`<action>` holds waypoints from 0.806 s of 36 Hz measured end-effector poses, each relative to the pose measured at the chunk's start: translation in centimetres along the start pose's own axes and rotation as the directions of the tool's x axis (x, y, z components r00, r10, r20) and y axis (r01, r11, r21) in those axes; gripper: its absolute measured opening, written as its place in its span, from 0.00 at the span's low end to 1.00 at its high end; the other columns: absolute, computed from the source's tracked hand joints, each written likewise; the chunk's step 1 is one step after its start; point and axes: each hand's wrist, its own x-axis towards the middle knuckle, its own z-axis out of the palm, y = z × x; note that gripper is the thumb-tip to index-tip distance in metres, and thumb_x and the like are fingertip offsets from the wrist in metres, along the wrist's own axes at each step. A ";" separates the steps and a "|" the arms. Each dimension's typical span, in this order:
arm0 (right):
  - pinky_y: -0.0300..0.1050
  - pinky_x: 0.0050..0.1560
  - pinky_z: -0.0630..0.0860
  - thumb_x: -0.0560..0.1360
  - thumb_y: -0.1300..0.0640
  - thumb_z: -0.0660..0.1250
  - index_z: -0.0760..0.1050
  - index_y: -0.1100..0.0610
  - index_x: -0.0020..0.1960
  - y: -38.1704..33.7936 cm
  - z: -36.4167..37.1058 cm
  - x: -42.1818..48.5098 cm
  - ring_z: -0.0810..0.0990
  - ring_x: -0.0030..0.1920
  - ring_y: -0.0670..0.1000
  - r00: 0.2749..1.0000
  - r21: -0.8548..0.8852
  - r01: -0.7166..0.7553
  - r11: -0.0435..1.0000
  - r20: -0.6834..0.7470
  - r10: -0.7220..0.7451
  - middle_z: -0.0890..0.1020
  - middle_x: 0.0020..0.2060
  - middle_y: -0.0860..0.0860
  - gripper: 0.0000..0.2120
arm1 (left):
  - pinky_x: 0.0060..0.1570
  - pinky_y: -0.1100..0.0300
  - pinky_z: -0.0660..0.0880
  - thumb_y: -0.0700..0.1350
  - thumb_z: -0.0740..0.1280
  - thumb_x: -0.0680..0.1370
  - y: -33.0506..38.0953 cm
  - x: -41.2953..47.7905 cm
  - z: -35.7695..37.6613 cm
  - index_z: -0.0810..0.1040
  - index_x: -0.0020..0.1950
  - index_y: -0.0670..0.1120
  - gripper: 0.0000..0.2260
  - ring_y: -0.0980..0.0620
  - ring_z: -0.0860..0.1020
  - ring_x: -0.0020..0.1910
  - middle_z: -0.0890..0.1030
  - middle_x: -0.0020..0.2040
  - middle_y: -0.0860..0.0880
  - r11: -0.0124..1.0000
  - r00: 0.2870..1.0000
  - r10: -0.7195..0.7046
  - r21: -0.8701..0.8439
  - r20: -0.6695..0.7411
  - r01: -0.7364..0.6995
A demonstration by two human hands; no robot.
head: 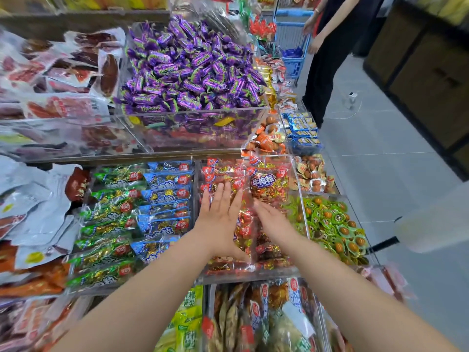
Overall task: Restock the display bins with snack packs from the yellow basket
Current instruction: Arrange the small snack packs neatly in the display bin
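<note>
A clear acrylic display bin in the middle holds several red snack packs of beef cubes. My left hand lies flat on the packs with fingers spread, holding nothing. Just to its right, my right hand also rests flat on the packs, fingers extended. The two hands sit side by side with a narrow gap between them. No yellow basket shows in this view.
Green packs and blue packs fill the bin to the left. Purple candies are heaped in the bin behind. Green egg packs lie to the right. A person stands by a blue cart at the aisle's far end.
</note>
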 end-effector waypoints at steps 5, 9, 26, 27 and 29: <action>0.48 0.69 0.58 0.78 0.36 0.52 0.61 0.43 0.73 0.0 1.3 0.6 0.63 0.71 0.47 0.998 0.047 -0.040 0.998 0.049 0.038 0.64 0.72 0.42 0.26 | 0.64 0.40 0.24 0.79 0.61 0.61 -0.5 0.9 1.8 0.16 0.65 0.45 0.64 0.40 0.24 0.69 0.22 0.68 0.39 0.993 0.993 -0.089 0.067 -0.082 0.095; 0.37 0.51 0.70 0.79 0.48 0.59 0.72 0.46 0.65 0.1 0.0 0.5 0.75 0.52 0.40 0.998 0.111 -0.035 0.993 -0.049 0.040 0.77 0.58 0.41 0.15 | 0.58 0.42 0.17 0.79 0.60 0.61 -0.5 1.3 1.6 0.11 0.59 0.46 0.64 0.40 0.19 0.64 0.22 0.69 0.41 0.990 0.991 -0.103 0.083 -0.088 0.110; 0.40 0.39 0.75 0.78 0.64 0.61 0.76 0.58 0.50 5.7 -7.7 -8.5 0.79 0.35 0.46 0.974 0.336 -0.084 0.938 -0.173 0.149 0.80 0.37 0.51 0.06 | 0.47 0.57 0.72 0.47 0.66 0.77 8.3 -4.0 -1.8 0.78 0.53 0.51 0.06 0.49 0.78 0.49 0.80 0.48 0.52 0.655 0.883 -0.361 -0.756 -0.300 0.012; 0.38 0.37 0.75 0.78 0.64 0.60 0.76 0.58 0.49 6.5 -7.8 -9.2 0.79 0.35 0.47 0.967 0.340 -0.097 0.936 -0.189 0.169 0.80 0.37 0.51 0.06 | 0.43 0.58 0.72 0.46 0.66 0.77 9.5 -4.5 -1.5 0.78 0.48 0.53 0.02 0.51 0.78 0.44 0.80 0.43 0.54 0.531 0.906 -0.366 -0.847 -0.213 0.015; 0.39 0.37 0.75 0.77 0.63 0.61 0.76 0.56 0.47 8.6 -7.8 -10.7 0.78 0.35 0.47 0.950 0.351 -0.127 0.928 -0.226 0.215 0.80 0.37 0.50 0.07 | 0.39 0.59 0.74 0.47 0.65 0.78 11.8 -5.5 -0.2 0.78 0.45 0.54 0.04 0.54 0.77 0.37 0.81 0.39 0.54 0.344 0.946 -0.320 -0.936 -0.047 0.070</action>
